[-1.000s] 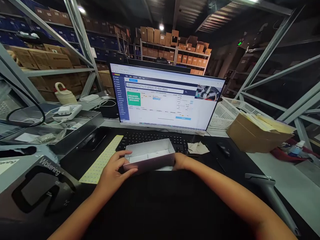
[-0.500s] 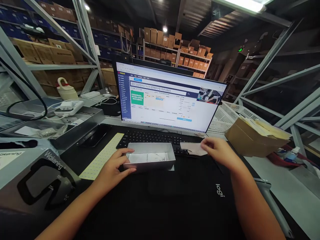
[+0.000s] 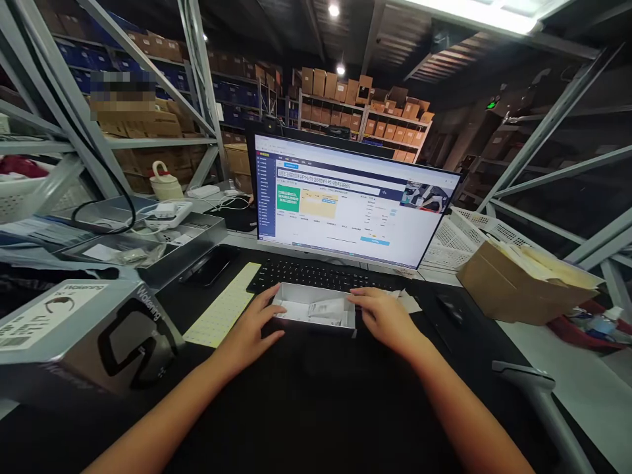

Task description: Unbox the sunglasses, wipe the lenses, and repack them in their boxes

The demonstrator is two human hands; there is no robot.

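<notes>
A shallow open grey box [image 3: 316, 324] lies on the black desk mat just in front of the keyboard [image 3: 320, 275], with white paper sheets [image 3: 323, 309] inside it. My left hand [image 3: 254, 329] grips the box's left end, fingers curled over the rim. At the box's right end rests my right hand [image 3: 382, 316], its fingers curved against the wall and rim. Both forearms reach in from the bottom of the view.
A lit monitor [image 3: 345, 201] stands behind the keyboard. A grey "Wakening" carton [image 3: 99, 329] sits at left, a yellow label sheet [image 3: 222, 313] beside it. A metal tray [image 3: 162, 247] with cables, a cardboard box [image 3: 523, 280], a white basket [image 3: 459, 237], and a handheld scanner [image 3: 538, 388] surround the mat.
My right hand carried a white paper from the right side into the box and now rests on the box's right end. The left hand stayed on the box.
</notes>
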